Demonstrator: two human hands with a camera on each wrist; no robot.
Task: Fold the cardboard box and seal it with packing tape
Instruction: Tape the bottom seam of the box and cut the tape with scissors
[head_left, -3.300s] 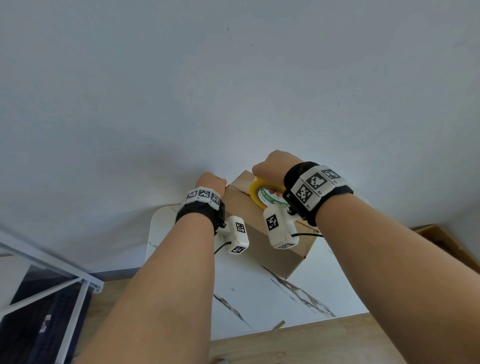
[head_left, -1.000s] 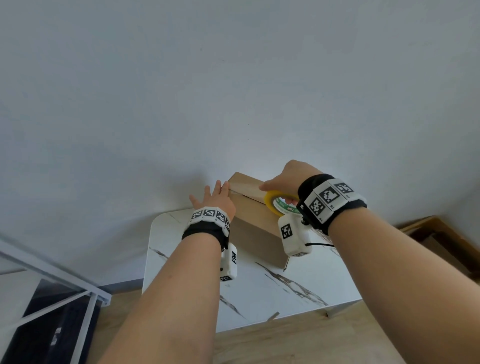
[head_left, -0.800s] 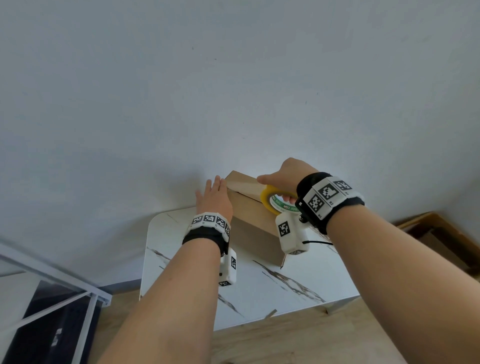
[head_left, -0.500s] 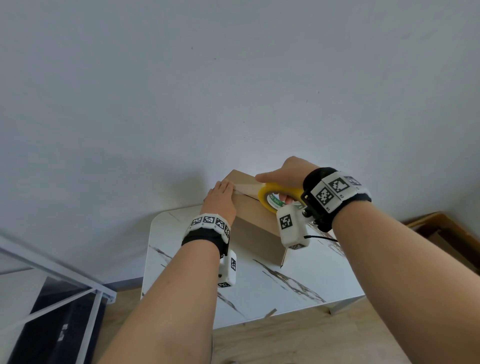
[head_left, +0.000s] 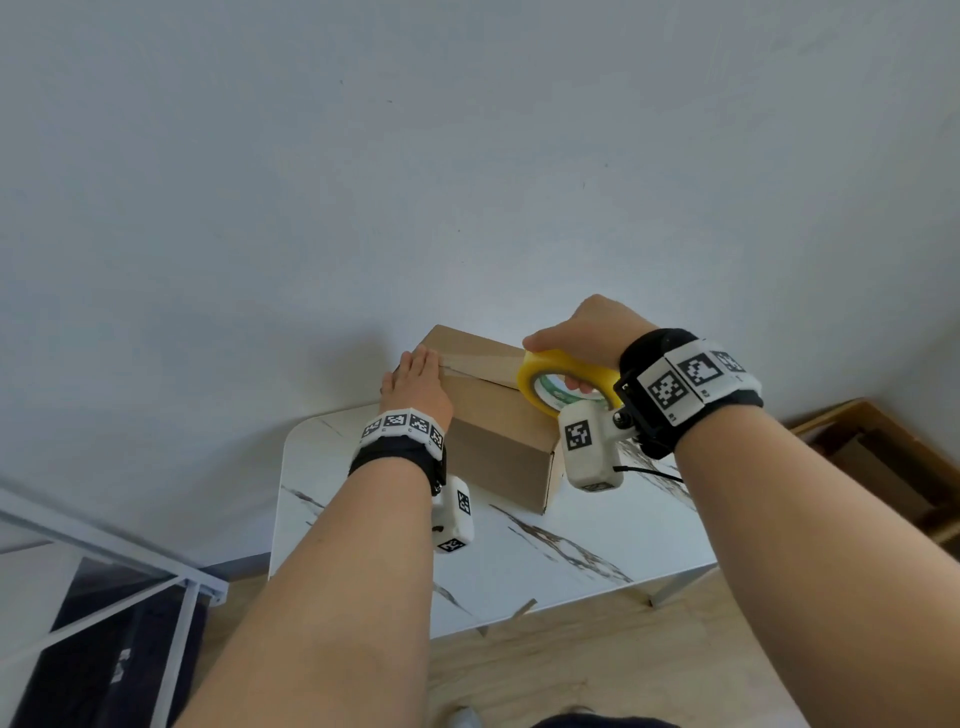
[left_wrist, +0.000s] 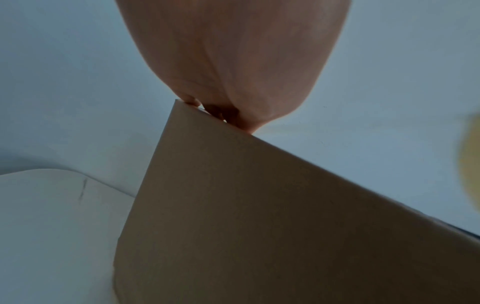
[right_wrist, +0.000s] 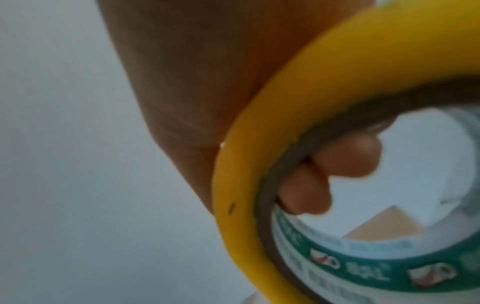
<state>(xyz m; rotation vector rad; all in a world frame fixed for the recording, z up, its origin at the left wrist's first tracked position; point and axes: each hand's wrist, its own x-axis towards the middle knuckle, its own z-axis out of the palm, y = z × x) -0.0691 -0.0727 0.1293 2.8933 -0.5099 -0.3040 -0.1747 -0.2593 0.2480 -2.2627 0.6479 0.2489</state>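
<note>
Two hands | left (head_left: 418, 389) flat on box (head_left: 493, 447) | right (head_left: 587, 332) grips tape roll (head_left: 566, 382) | marble table (head_left: 571, 561) (seemingly), white wall (head_left: 467, 156)

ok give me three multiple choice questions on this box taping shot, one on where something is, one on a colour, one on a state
1. Where does the left hand lie?
A. flat on the left end of the cardboard box's top
B. on the marble table beside the box
C. inside the tape roll

2. What colour is the outer band of the tape roll?
A. red
B. yellow
C. black

3. How does the right hand stand?
A. open and hovering clear of everything
B. pressing flat on the table
C. gripping the tape roll, fingers through its core

Answers:
1. A: the head view shows straight fingers laid on the cardboard box, over the end of the strip of tape.
2. B: both the head and right wrist views show a yellow band around a green-printed core.
3. C: the right wrist view shows fingertips curled inside the roll's core.
</note>
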